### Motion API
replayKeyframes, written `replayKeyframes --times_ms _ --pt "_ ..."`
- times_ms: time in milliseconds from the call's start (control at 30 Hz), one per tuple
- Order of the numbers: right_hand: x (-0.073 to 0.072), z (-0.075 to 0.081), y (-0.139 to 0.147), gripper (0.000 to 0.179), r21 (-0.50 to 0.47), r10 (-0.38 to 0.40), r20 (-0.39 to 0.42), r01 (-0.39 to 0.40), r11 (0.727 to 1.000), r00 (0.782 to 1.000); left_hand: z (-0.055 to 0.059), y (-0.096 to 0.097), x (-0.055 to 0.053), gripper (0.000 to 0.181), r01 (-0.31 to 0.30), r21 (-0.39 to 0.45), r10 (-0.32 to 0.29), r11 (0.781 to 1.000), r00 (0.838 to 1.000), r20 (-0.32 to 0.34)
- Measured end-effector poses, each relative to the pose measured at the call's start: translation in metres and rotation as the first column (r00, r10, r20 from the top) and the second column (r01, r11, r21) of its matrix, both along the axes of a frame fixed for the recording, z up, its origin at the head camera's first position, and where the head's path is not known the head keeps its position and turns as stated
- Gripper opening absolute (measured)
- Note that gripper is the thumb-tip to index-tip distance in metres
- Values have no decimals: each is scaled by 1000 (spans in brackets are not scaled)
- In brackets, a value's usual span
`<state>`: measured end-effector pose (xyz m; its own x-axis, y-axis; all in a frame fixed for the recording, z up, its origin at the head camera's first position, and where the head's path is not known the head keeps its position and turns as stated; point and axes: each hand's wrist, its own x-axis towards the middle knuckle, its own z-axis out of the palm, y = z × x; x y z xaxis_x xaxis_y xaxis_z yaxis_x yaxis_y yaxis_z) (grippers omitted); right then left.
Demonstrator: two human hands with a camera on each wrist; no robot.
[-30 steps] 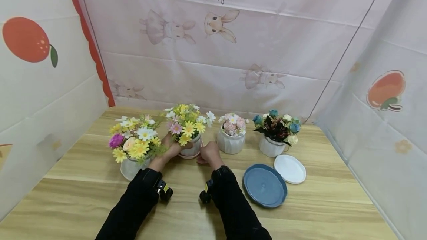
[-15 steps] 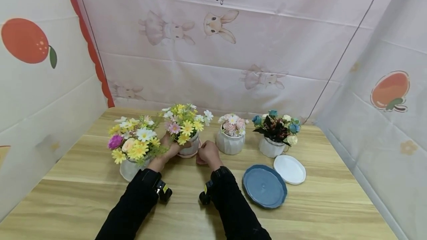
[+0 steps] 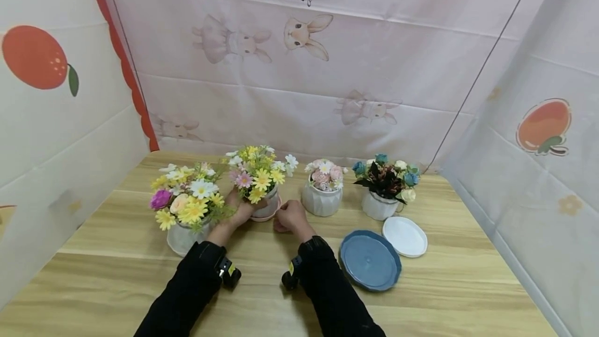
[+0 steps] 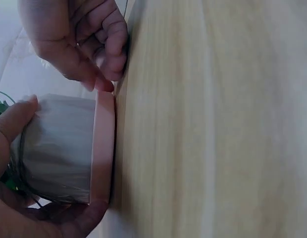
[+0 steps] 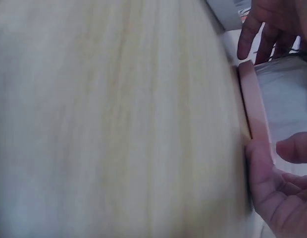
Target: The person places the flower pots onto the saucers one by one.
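Observation:
In the head view, a whitish flowerpot point(image 3: 268, 205) with yellow, white and pink daisies stands on a pink saucer point(image 3: 264, 218) left of the middle. My left hand point(image 3: 239, 208) grips this pot from its left side. Its thumb lies against the pot's upper part in the left wrist view, and a finger touches the saucer point(image 4: 103, 148). At the saucer's right edge, my right hand point(image 3: 291, 217) has its fingers curled. In the right wrist view a finger and the thumb of the right hand point(image 5: 280, 188) close on the saucer's rim, beside the pot point(image 5: 287, 99).
Left of the hands stands another pot point(image 3: 184, 238) with mixed flowers. To the right are a pot point(image 3: 323, 202) of pink flowers and a pot point(image 3: 379, 206) of blue and white ones. A blue saucer point(image 3: 369, 261) and a white saucer point(image 3: 405, 237) lie nearer the front.
The pot and pink saucer shift very slightly to the left, then stay almost still. Both hands keep their places at them.

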<state>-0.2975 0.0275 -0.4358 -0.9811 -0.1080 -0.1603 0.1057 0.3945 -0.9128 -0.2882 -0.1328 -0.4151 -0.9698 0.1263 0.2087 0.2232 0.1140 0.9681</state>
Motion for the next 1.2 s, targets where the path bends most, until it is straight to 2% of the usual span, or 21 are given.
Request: replayKeyframes --times_ms 33,67,100,133,200,267,333,433,467,500,533,567,600,667,700,733,867,933,1033,1100,1200 --pt "1 1 1 11 19 21 -3 -21 1000 1000 -1 0 1 72 -80 -141 73 987 996 -51" --pt "1 2 1 13 46 45 -12 -44 998 999 -2 1 1 71 -139 -211 123 968 989 -87" --pt "2 3 2 14 81 70 -27 -68 994 997 -3 1 2 70 -156 -245 134 957 985 -106" --pt "3 5 3 14 118 95 -42 -90 989 995 -4 1 2 71 -200 -312 172 929 978 -116" --pt "5 8 4 14 213 146 -83 -126 969 986 -7 -1 6 70 -206 -395 174 895 978 -117" --pt "8 13 5 16 320 185 -120 -139 937 975 -19 -8 4 74 -150 -447 119 882 988 -98" --pt "11 18 6 23 408 217 -127 -149 901 968 -59 -19 -16 80 -121 -493 94 862 992 -78" --pt "15 23 7 29 515 259 -114 -166 841 959 -133 -39 -61 88 -81 -449 26 890 992 -127" --pt "17 25 8 31 537 270 -106 -174 825 957 -142 -42 -69 91 -84 -472 25 878 991 -129" --pt "18 26 8 31 556 281 -104 -179 812 954 -140 -42 -69 94 -102 -524 42 846 991 -125" --pt "20 27 9 32 574 294 -107 -183 798 950 -120 -38 -56 93 -91 -553 38 828 994 -107" --pt "22 29 10 32 594 306 -110 -185 783 945 -94 -33 -39 92 -67 -579 24 813 996 -82" --pt "23 30 11 31 612 321 -119 -185 769 940 -65 -27 -20 90 -58 -627 32 777 998 -53" --pt "26 32 13 31 639 343 -135 -183 747 930 -6 -15 18 87 -14 -729 69 684 997 45" --pt "28 33 14 30 653 354 -143 -180 735 924 12 -10 32 85 11 -737 77 676 993 86" --pt "29 34 15 30 662 363 -148 -180 727 920 20 -8 42 84 35 -729 83 683 989 125" --pt "35 36 17 31 696 384 -161 -172 697 909 23 -7 54 91 114 -758 101 642 968 231" --pt "37 36 18 31 710 385 -158 -166 684 909 23 -9 60 91 140 -796 87 590 968 234" --pt "40 36 19 32 725 371 -145 -157 671 917 23 -10 66 89 152 -824 40 545 978 207" --pt "41 36 20 32 728 361 -136 -154 668 923 23 -11 68 86 149 -834 19 531 982 188" --pt "42 35 21 33 730 353 -129 -152 666 927 23 -11 70 83 142 -835 2 531 986 169"
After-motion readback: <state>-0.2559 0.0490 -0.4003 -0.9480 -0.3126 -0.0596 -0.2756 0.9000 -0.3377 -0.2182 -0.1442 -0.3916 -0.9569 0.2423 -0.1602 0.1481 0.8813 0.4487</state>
